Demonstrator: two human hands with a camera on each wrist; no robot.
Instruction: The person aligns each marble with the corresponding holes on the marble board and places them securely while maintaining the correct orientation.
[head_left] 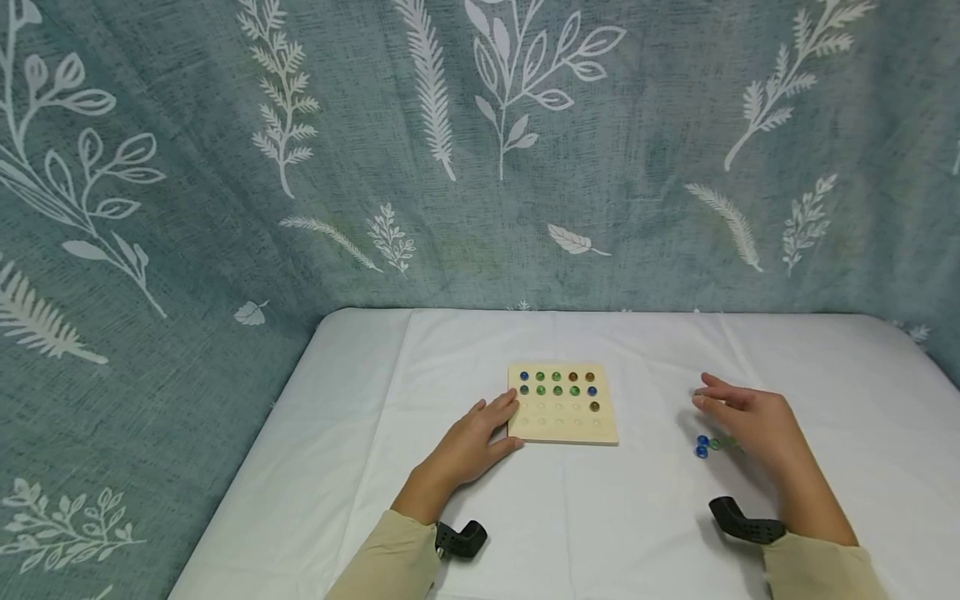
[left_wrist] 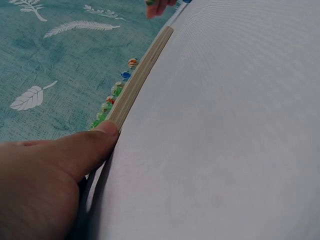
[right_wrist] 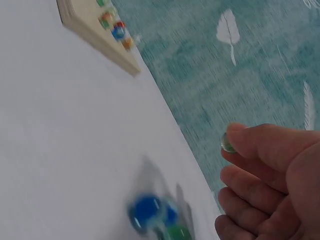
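A pale wooden board (head_left: 558, 432) with rows of round hollows lies on the white cloth. Blue, green and amber marbles fill its two far rows, and one darker marble (head_left: 595, 407) sits at the right end of the third row. My left hand (head_left: 471, 443) rests at the board's left side, fingers extended onto the edge and thumb (left_wrist: 106, 129) against the near corner. To the right of the board, my right hand (head_left: 761, 421) pinches a clear greenish marble (right_wrist: 227, 143) between thumb and index finger, above the cloth. The other right fingers are loosely bent.
Below my right hand lie loose marbles, blue ones (head_left: 702, 447) and green ones (head_left: 716, 444), partly hidden by that hand in the head view. White cloth (head_left: 600, 517) covers the table. A teal curtain (head_left: 465, 242) with white leaf prints hangs behind and at the left.
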